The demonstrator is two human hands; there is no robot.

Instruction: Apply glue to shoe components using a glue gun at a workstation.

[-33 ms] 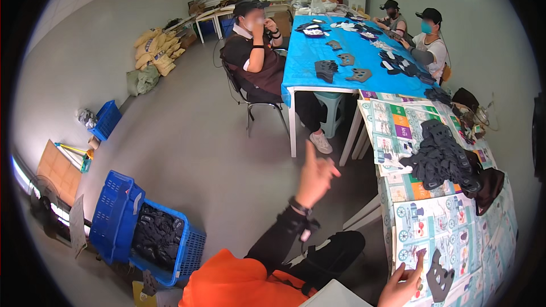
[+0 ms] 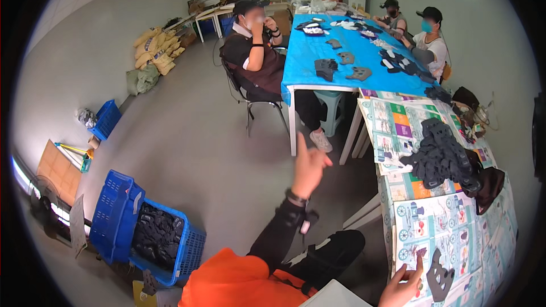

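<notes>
My left hand (image 2: 309,171) is raised over the floor with nothing in it, index finger stretched out and thumb apart, the other fingers partly curled. A dark band circles its wrist. At the lower right, my right hand (image 2: 402,286) is open over the paper-covered table (image 2: 409,233), its index finger extended. Close beside its fingertips lies a flat dark grey piece with cut-out holes (image 2: 441,277). I cannot tell whether the fingers touch it. Farther along the same table sits a heap of dark grey pieces (image 2: 438,156).
A blue crate (image 2: 193,244) of dark pieces stands on the floor at left. A co-worker (image 2: 253,57) sits left of the blue-covered table (image 2: 307,79), two others (image 2: 433,45) to its right. More grey pieces (image 2: 358,73) lie there. Sacks (image 2: 158,51) rest by the wall.
My left hand has shifted slightly left and up. My right hand and the grey piece beside it look almost unchanged.
</notes>
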